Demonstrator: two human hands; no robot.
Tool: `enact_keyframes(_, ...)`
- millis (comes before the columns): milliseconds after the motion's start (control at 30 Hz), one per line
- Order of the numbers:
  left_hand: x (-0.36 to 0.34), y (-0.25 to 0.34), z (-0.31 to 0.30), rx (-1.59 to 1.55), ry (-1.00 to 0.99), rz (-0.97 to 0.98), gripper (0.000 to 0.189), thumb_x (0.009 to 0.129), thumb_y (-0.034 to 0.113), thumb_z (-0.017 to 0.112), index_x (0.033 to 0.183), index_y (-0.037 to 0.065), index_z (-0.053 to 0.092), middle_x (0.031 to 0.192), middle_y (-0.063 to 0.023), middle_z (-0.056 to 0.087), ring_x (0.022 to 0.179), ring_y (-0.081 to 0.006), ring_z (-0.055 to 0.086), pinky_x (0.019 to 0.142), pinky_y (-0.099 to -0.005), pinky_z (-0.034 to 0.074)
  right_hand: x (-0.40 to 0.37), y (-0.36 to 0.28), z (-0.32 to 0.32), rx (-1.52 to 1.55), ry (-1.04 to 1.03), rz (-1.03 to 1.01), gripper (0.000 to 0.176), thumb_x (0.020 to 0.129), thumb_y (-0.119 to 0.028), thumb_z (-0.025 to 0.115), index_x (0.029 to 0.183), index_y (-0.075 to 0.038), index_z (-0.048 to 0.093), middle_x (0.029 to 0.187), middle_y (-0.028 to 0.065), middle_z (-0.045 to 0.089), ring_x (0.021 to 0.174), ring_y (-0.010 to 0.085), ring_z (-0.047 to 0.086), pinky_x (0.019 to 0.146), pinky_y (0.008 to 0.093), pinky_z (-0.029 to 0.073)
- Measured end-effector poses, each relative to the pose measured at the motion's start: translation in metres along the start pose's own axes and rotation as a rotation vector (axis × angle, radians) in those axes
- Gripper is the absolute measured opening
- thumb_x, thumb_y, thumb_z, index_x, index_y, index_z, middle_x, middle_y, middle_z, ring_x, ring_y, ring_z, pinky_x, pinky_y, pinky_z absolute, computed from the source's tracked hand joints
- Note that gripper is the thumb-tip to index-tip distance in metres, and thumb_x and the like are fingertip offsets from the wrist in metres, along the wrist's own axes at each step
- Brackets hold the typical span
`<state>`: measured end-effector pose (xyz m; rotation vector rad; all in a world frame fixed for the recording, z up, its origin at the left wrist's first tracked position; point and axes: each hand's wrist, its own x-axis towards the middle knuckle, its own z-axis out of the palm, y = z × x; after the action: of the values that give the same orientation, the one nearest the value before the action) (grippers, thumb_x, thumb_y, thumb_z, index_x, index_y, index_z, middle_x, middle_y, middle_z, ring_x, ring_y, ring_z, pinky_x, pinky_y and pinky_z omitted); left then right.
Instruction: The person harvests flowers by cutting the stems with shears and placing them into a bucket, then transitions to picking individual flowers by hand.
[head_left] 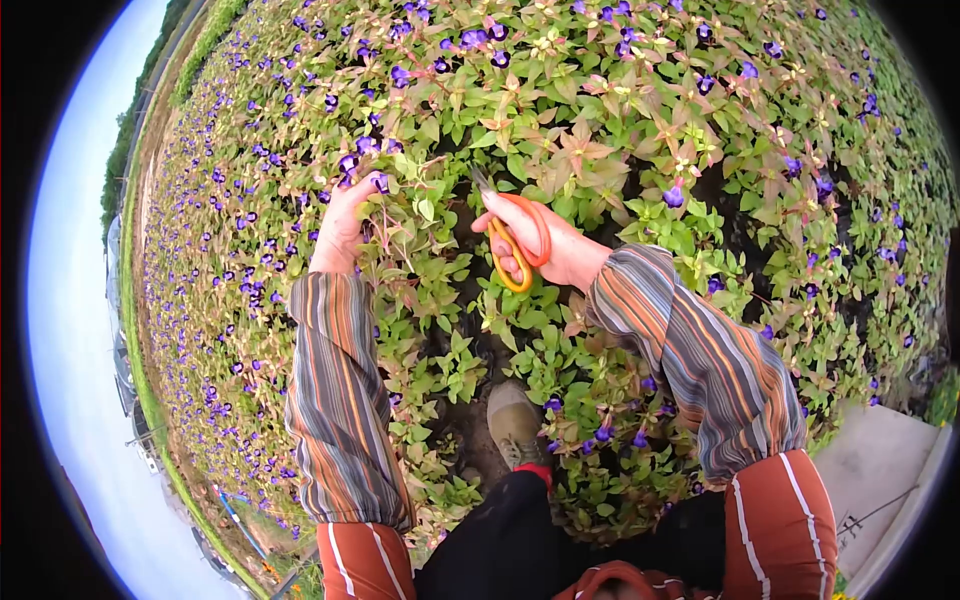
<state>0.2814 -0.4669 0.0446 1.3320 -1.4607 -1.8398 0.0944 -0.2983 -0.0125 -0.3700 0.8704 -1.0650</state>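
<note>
My right hand (517, 240) is wrapped round a pair of scissors (508, 262) with orange-yellow handles. Their narrow metal blades point up and left into the leaves. To the left, my left hand (343, 225) is closed round a bunch of flower stems (395, 232); purple flowers (362, 160) show above and beside its fingers. Part of its grip is hidden by leaves and petals. A small gap of foliage lies between the scissor tips and the stems.
A dense bed of leafy plants (580, 150) with purple blooms surrounds both hands. My shoe (514, 420) stands on a narrow strip of soil between the plants. A pale grey slab (870, 470) lies at the lower right. A blue pipe (240, 522) shows at the lower left.
</note>
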Motion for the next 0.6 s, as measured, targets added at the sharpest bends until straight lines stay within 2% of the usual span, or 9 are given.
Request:
enact_keyframes(67,0.001,-0.007,-0.009,-0.096,0.022,-0.074,0.028,0.079,0.018,0.061,0.102,0.001,0.058,0.082,-0.0065,0.062,0.064,-0.0163,0.061,0.055,-0.0302,0.053,0.002,-0.002,0.003,0.078,-0.058,0.045,0.054,0.088,-0.051,0.042,0.1,0.002,0.047,0.055,-0.0008,0.04,0.044,0.0103,0.038,0.041,0.0244,0.032)
enact_keyframes(200,-0.006,-0.007,0.0,-0.207,-0.03,-0.015,0.029,0.08,0.02,0.06,0.102,0.001,0.058,0.083,-0.0074,0.063,0.068,-0.0167,0.063,0.055,-0.0292,0.053,0.013,-0.004,0.007,0.162,-0.089,0.124,0.053,0.087,-0.05,0.045,0.098,0.001,0.048,0.056,0.0001,0.042,0.044,0.011,0.04,0.041,0.0244,0.033)
enact_keyframes(400,-0.007,-0.011,-0.004,-0.205,-0.034,0.033,0.023,0.081,0.018,0.06,0.099,0.003,0.059,0.079,-0.0048,0.063,0.064,-0.0147,0.061,0.053,-0.0278,0.052,0.028,0.001,0.001,0.22,-0.067,0.136,0.054,0.086,-0.05,0.048,0.099,0.002,0.048,0.057,0.0017,0.046,0.044,0.0124,0.042,0.041,0.0245,0.036)
enact_keyframes(500,-0.01,-0.01,-0.003,-0.2,-0.042,0.028,0.024,0.08,0.018,0.061,0.098,0.003,0.059,0.079,-0.0048,0.063,0.064,-0.0147,0.061,0.052,-0.0277,0.052,0.03,-0.001,0.0,0.21,-0.089,0.159,0.046,0.085,-0.049,0.05,0.092,-0.003,0.047,0.057,0.0018,0.045,0.045,0.0125,0.042,0.041,0.0244,0.036)
enact_keyframes(600,-0.009,-0.01,-0.001,-0.221,-0.052,0.016,0.025,0.079,0.018,0.062,0.099,0.003,0.059,0.08,-0.0048,0.063,0.065,-0.0148,0.061,0.053,-0.0278,0.052,0.032,-0.001,0.004,0.249,-0.019,0.161,0.039,0.084,-0.048,0.052,0.082,-0.009,0.044,0.057,0.0015,0.045,0.045,0.0125,0.042,0.042,0.0249,0.036)
